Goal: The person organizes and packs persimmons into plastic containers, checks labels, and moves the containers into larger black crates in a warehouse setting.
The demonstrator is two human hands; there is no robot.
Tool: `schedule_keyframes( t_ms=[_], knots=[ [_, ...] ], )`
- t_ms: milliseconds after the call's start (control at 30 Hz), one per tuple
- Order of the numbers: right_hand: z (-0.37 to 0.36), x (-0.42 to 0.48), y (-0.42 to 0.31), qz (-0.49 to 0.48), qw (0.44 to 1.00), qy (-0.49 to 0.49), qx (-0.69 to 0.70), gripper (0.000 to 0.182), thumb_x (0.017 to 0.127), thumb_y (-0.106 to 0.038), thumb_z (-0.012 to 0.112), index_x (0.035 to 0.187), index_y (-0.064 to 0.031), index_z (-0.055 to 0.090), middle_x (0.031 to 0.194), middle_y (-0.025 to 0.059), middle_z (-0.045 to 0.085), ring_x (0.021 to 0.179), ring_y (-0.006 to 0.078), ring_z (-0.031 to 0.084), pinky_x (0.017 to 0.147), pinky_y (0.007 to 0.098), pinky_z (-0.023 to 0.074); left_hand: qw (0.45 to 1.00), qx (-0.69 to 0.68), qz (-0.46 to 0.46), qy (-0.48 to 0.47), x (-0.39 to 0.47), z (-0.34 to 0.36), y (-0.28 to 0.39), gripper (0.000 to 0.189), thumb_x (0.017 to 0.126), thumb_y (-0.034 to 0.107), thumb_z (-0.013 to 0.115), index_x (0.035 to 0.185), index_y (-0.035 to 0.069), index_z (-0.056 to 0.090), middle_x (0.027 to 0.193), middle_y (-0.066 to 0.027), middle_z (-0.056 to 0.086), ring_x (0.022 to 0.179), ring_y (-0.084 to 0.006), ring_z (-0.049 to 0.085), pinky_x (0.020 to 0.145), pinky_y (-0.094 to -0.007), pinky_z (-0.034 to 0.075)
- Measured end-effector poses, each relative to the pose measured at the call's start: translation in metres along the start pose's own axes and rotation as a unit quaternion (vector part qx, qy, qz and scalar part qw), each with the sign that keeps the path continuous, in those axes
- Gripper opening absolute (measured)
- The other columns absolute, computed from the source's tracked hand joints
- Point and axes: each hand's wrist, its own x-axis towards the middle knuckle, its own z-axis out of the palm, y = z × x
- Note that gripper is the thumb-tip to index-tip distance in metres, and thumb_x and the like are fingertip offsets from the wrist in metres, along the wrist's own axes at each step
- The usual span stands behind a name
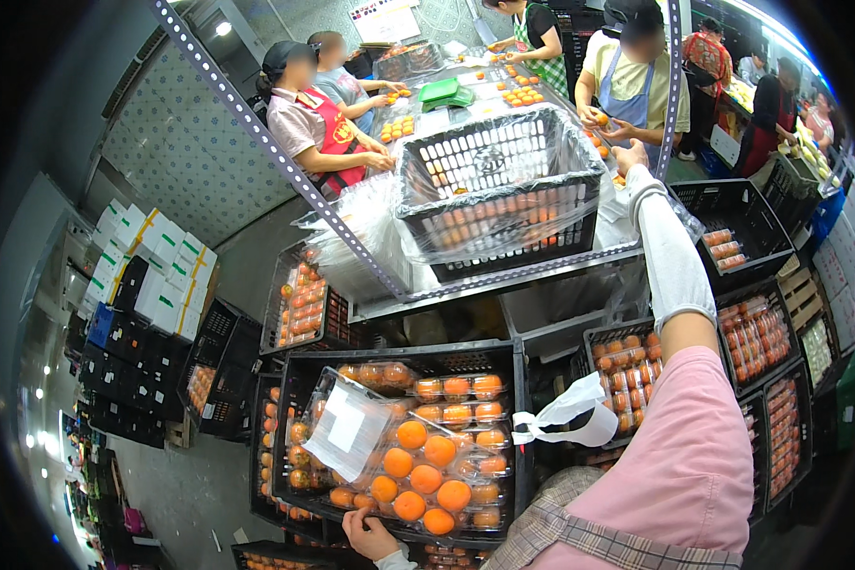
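Note:
My left hand (370, 534) rests at the near edge of a black plastic crate (399, 353), its fingers beside an open clear clamshell box of loose orange fruits (425, 479). Closed clear packs of the same fruit (458, 388) lie beneath and around that box. A clear lid with a white label (344, 420) stands up at its left. My right arm reaches far forward over the metal table, and my right hand (630, 157) is beside orange fruits (598, 146) at the table's right edge. Whether its fingers hold a fruit is unclear.
A black crate lined with clear film (499, 206) stands on the table, beside stacked clear packaging (360, 249). Perforated metal posts (278, 149) frame the table. Several co-workers stand around it, one (627, 92) near my right hand. Crates of packed fruit (755, 335) flank me; white ribbon (566, 417) hangs close by.

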Motion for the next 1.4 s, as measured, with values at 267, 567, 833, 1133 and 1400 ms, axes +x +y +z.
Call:
schedule_keyframes(
  t_ms=[267,567,833,1133,1400],
  knots=[
    [0.012,0.006,0.008,0.001,0.999,0.007,-0.035,0.076,0.077,-0.022,0.078,0.146,-0.0096,0.049,0.137,0.0156,0.061,0.11,0.0266,0.068,0.078,0.0341,0.0617,1.0,0.008,0.01,0.003,-0.001,0.001,-0.006,0.018,0.076,-0.004,0.058,0.091,-0.004,0.067,0.105,-0.0151,0.063,0.098,-0.0338,0.063,0.088,-0.0417,0.05],
    [-0.001,-0.008,0.001,0.005,0.999,0.003,-0.041,0.077,0.075,-0.025,0.08,0.145,-0.0115,0.051,0.141,0.0178,0.058,0.13,0.0313,0.057,0.109,0.0373,0.0456,1.0,0.011,0.007,0.0,0.0,0.002,-0.002,0.017,0.078,-0.004,0.058,0.092,-0.004,0.068,0.106,-0.0152,0.064,0.099,-0.0334,0.063,0.089,-0.0421,0.05],
    [-0.03,-0.043,-0.038,-0.102,0.981,0.056,-0.156,0.082,0.077,-0.034,0.079,0.147,-0.0129,0.041,0.143,0.0204,0.051,0.132,0.0371,0.052,0.109,0.0454,0.0441,1.0,0.02,0.015,-0.003,-0.002,0.003,-0.006,0.015,0.081,-0.005,0.059,0.093,-0.003,0.068,0.109,-0.014,0.062,0.101,-0.0324,0.063,0.088,-0.0416,0.05],
    [-0.011,0.138,0.03,-0.242,0.893,-0.034,-0.378,0.073,0.083,-0.068,0.062,0.144,-0.0318,0.05,0.13,0.0188,0.064,0.121,0.0391,0.061,0.1,0.0515,0.0469,0.994,-0.008,0.107,0.028,0.015,0.035,-0.038,0.018,0.087,0.003,0.061,0.103,0.004,0.07,0.124,-0.0167,0.066,0.115,-0.0358,0.063,0.097,-0.0392,0.051],
    [0.022,0.127,0.003,-0.386,0.836,-0.084,-0.38,0.081,0.076,-0.064,0.072,0.136,-0.0107,0.062,0.121,0.0192,0.07,0.112,0.0348,0.067,0.098,0.0429,0.0499,0.999,0.022,0.025,-0.012,0.003,-0.007,-0.028,0.02,0.084,0.008,0.065,0.103,0.008,0.072,0.113,-0.0087,0.065,0.102,-0.0312,0.066,0.086,-0.0388,0.053]
  ],
)
